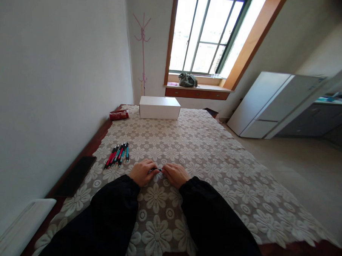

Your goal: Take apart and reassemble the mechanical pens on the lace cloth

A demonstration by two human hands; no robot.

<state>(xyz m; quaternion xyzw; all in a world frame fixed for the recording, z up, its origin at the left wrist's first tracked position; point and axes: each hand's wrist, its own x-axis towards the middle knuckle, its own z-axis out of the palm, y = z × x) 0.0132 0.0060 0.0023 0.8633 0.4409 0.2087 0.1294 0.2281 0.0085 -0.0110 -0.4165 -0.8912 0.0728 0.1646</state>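
Observation:
Both hands meet over the lace tablecloth (156,198), near the middle of the table. My left hand (142,171) has its fingers closed on one end of a slim dark pen (159,170). My right hand (176,175) pinches the other end, with its fingertips almost touching the left ones. Only a short piece of the pen shows between the fingers; the rest is hidden. To the left of my hands lie several pens (117,155) side by side, black with red or blue barrels.
A white box (159,108) stands at the table's far end, with a red packet (119,115) to its left. Along the left edge lie a flat black object (76,176) and a white object (25,227). A wall borders the table's left side.

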